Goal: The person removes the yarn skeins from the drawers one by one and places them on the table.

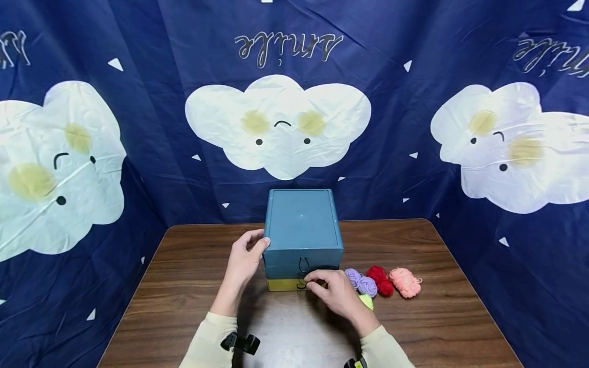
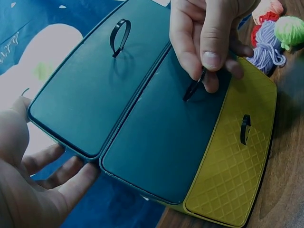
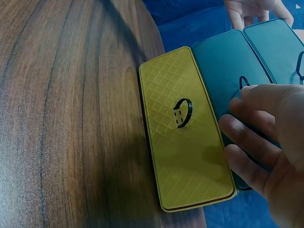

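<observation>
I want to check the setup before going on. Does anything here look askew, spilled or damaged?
Nothing stands out. The drawer box sits square on the table, with all three drawer fronts flush. The left hand steadies its side and the right hand pinches the middle drawer's loop. The yarn balls lie together beside it.

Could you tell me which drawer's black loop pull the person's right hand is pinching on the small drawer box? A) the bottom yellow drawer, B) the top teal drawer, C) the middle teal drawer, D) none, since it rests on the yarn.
C: the right hand pinches the loop pull on the middle teal drawer, above the yellow drawer, whose own pull is untouched.
</observation>
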`<action>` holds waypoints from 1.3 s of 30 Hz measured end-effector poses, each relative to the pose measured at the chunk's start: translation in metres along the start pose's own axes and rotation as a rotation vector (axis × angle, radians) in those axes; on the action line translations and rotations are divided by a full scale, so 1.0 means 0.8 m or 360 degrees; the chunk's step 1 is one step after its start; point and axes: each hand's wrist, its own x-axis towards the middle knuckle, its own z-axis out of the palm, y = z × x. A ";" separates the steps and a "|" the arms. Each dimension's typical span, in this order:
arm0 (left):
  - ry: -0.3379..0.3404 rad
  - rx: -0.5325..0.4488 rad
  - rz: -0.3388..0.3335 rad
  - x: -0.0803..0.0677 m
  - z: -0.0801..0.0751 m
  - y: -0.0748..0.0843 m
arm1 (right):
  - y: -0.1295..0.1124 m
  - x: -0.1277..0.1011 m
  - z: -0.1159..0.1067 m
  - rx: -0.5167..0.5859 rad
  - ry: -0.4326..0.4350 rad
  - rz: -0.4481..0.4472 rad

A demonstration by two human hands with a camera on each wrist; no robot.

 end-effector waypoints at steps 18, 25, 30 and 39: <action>-0.0020 0.0041 -0.0008 -0.026 -0.003 0.049 | 0.004 -0.009 -0.009 0.0066 -0.0074 0.0026; -0.0027 0.0061 0.0031 -0.028 -0.002 0.047 | 0.012 -0.016 -0.001 -0.0066 -0.0094 -0.0005; -0.0027 0.0074 0.0005 -0.025 0.000 0.039 | 0.016 -0.019 0.008 -0.0109 -0.0159 0.0026; 0.0005 0.0054 0.0037 -0.007 0.003 -0.003 | 0.027 -0.019 0.023 -0.0154 -0.0262 0.0053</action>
